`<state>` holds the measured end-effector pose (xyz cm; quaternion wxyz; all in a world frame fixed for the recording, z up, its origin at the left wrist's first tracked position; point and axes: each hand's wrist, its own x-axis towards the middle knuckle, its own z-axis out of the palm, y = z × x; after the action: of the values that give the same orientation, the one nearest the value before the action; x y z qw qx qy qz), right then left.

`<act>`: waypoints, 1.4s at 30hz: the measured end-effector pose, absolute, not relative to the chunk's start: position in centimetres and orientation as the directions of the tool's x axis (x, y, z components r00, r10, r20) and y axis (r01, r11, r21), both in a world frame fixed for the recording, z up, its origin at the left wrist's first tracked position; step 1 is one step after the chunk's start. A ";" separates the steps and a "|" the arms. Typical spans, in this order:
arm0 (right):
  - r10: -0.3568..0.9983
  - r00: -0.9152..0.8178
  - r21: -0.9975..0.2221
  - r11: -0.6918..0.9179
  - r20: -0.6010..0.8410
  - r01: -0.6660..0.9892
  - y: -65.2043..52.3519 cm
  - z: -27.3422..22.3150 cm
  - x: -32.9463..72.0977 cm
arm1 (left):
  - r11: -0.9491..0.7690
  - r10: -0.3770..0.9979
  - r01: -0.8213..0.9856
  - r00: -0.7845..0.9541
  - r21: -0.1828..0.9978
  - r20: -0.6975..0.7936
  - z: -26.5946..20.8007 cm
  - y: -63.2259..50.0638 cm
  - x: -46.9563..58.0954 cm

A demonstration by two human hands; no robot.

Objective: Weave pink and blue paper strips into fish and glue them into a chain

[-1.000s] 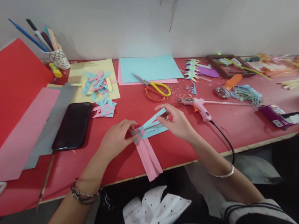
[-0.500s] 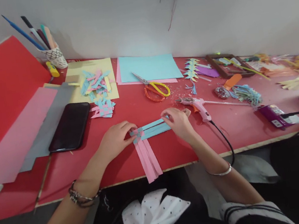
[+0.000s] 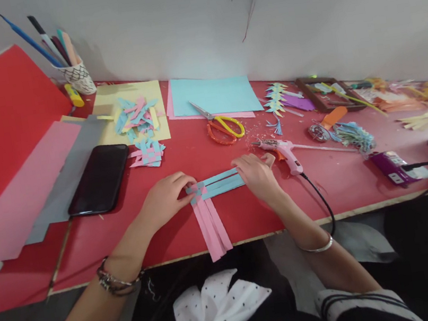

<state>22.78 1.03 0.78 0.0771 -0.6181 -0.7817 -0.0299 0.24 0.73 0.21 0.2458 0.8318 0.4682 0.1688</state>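
Blue paper strips [image 3: 221,183] and pink paper strips [image 3: 212,228] cross in a small checkered weave, the blue running right and the pink hanging toward the table's front edge. My left hand [image 3: 169,196] pinches the woven corner [image 3: 198,189] between thumb and fingers. At the right end of the blue strips, my right hand [image 3: 258,175] has its fingers closed over them; the strip ends are hidden beneath it. Close beyond that hand lies a pink glue gun [image 3: 283,151] with a black cord. Scissors [image 3: 219,125] with red and yellow handles rest farther back.
A black phone [image 3: 99,179] lies left, near woven paper pieces [image 3: 149,154]. Behind are paper scraps [image 3: 138,115] on a yellow sheet and a blue sheet [image 3: 214,95]. A pen cup [image 3: 79,77] stands back left. At right sit a purple power adapter [image 3: 394,167] and a wooden tray [image 3: 330,93].
My right hand has shifted slightly right along the blue strips, and its fingers have turned more over their ends. My left hand stays on the woven corner.
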 end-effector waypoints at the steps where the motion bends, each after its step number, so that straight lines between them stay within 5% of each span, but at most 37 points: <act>1: 0.961 -0.229 -0.028 0.236 0.154 0.971 1.0 0.9 22.8 | -0.440 0.862 0.695 0.504 0.568 0.050 0.2 0.7 0.2; 6: 0.962 -0.164 0.056 0.156 0.217 0.986 -0.5 1.8 22.0 | -0.425 0.867 0.693 0.496 0.582 0.042 0.0 0.9 0.2; 14: 0.897 -0.425 0.039 0.423 0.124 0.905 -3.3 0.8 18.5 | -0.449 0.859 0.697 0.509 0.559 0.056 -0.1 0.8 0.2; 26: 0.979 -0.104 0.011 0.103 0.175 0.995 -3.1 1.2 20.3 | -0.420 0.871 0.707 0.490 0.568 0.035 0.1 0.7 0.2; 33: 0.921 -0.360 -0.067 0.373 0.149 0.925 -3.6 0.7 17.6 | -0.428 0.871 0.708 0.488 0.561 0.049 -0.1 0.6 0.1; 42: 0.983 -0.096 -0.012 0.099 0.159 0.995 -3.1 1.1 20.5 | -0.401 0.880 0.715 0.474 0.572 0.024 0.0 0.7 0.3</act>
<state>20.52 -3.13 1.06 0.0631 -0.6695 -0.7385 -0.0493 0.30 0.71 0.04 0.2517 0.8209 0.4859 0.1635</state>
